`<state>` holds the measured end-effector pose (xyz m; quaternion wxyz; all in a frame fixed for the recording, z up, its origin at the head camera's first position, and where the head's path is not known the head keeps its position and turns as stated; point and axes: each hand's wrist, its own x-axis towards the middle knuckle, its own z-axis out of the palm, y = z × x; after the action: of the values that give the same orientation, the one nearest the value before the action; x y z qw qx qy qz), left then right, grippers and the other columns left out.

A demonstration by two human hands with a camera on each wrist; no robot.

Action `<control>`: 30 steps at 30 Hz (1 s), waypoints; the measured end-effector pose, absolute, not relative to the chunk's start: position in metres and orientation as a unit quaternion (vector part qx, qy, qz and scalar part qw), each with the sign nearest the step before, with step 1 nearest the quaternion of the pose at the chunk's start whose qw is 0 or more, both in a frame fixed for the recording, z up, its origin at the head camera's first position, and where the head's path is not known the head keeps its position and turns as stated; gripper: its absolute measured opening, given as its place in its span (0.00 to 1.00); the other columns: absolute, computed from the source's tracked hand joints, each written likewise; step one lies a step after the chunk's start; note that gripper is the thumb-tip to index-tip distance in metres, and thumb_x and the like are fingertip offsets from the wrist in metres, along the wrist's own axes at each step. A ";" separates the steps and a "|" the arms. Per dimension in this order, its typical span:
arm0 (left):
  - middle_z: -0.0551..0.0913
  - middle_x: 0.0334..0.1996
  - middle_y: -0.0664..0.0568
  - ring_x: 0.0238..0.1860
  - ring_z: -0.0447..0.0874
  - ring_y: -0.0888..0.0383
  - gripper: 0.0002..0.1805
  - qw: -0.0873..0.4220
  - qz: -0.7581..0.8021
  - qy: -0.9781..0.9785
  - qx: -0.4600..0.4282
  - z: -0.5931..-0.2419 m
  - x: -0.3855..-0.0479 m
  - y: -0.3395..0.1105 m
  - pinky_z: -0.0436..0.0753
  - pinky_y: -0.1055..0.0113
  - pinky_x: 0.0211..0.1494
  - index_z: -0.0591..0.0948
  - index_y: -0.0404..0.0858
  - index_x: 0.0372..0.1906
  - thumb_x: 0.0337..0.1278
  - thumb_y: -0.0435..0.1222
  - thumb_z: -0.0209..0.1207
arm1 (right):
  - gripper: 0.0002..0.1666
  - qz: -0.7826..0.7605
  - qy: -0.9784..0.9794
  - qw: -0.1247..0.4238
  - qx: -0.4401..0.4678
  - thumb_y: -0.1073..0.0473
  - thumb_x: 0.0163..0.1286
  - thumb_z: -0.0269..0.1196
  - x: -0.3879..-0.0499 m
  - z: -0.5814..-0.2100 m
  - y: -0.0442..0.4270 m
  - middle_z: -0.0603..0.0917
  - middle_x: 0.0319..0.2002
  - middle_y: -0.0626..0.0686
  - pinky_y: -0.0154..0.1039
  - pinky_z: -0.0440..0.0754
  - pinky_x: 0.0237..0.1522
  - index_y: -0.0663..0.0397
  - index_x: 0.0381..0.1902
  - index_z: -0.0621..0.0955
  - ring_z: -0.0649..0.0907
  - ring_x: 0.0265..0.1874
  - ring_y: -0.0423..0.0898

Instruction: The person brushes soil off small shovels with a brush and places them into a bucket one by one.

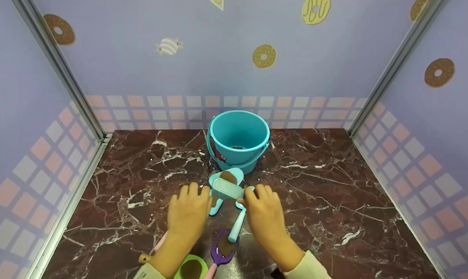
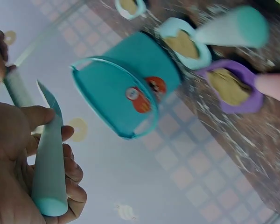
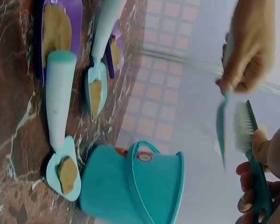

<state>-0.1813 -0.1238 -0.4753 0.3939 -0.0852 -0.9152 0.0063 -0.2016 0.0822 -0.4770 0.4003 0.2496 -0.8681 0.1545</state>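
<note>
Hands (image 1: 189, 213) (image 1: 264, 214) hold trowel (image 2: 49, 161) and brush (image 3: 255, 171) by bucket (image 1: 234, 159); purple scoop (image 1: 220, 259) holds sand (image 1: 227, 247).

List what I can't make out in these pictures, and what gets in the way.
Head view: the brown patch inside the teal bucket is too small to identify.
Head view: the black object near the right sleeve is cut off by the bottom edge.
Head view: the bottom edge also cuts off the green item.
Right wrist view: blur hides whether the left hand's tool carries anything.
</note>
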 end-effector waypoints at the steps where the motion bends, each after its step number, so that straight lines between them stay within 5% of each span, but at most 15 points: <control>1: 0.79 0.31 0.45 0.32 0.81 0.46 0.17 0.395 0.007 -0.915 -0.084 -0.474 -0.180 -0.120 0.76 0.55 0.23 0.83 0.40 0.35 0.48 0.45 0.75 | 0.20 0.149 -0.868 0.403 0.249 0.42 0.67 0.61 -0.201 -0.478 0.080 0.68 0.25 0.50 0.40 0.62 0.25 0.54 0.32 0.77 0.69 0.24 0.48; 14: 0.75 0.27 0.44 0.27 0.75 0.48 0.11 0.428 -0.011 -0.900 -0.085 -0.479 -0.179 -0.099 0.72 0.57 0.21 0.81 0.38 0.32 0.60 0.42 0.67 | 0.19 0.144 -0.878 0.407 0.207 0.45 0.57 0.68 -0.211 -0.481 0.087 0.70 0.24 0.51 0.42 0.63 0.24 0.53 0.28 0.75 0.70 0.23 0.50; 30: 0.75 0.27 0.45 0.25 0.74 0.49 0.16 0.419 -0.017 -0.904 -0.081 -0.481 -0.180 -0.096 0.71 0.58 0.21 0.81 0.39 0.32 0.50 0.45 0.74 | 0.21 0.164 -0.886 0.398 0.175 0.42 0.61 0.64 -0.219 -0.481 0.098 0.72 0.25 0.52 0.45 0.67 0.25 0.54 0.30 0.75 0.73 0.24 0.51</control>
<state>-0.1799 -0.0960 -0.4809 0.4186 -0.0808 -0.9044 -0.0175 -0.2190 0.0981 -0.4808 0.3980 0.1746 -0.8855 0.1643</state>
